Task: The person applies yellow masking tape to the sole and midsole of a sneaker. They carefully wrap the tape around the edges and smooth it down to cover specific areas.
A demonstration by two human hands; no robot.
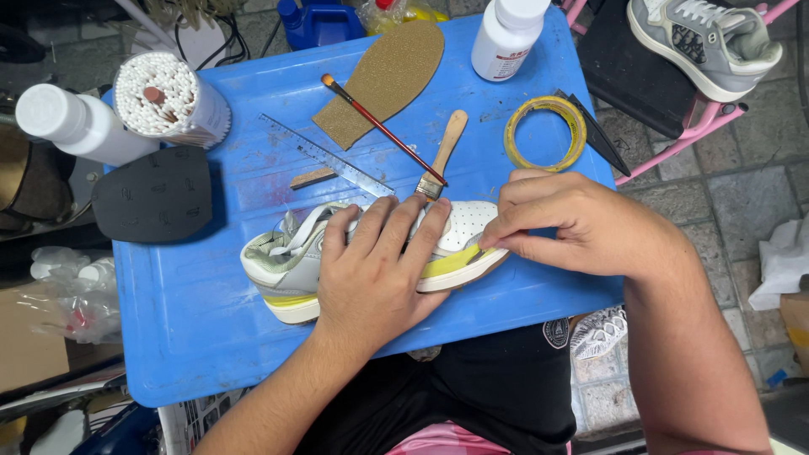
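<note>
pressure matters most: we pin the sneaker (pixel 371 253) flat with our left hand (pixel 379 270), palm spread over its middle and not clenched, so the toe cannot twist. our right hand (pixel 573 223) pinches at the toe edge, thumb and forefinger closed on something thin (a strip of tape or a small tool, we cannot tell which), and we would work it slowly along the seam. the shoe lies on its side at the front of the blue table (pixel 211 337), white perforated toe, yellow midsole band, grey-green heel, laces loose.
</note>
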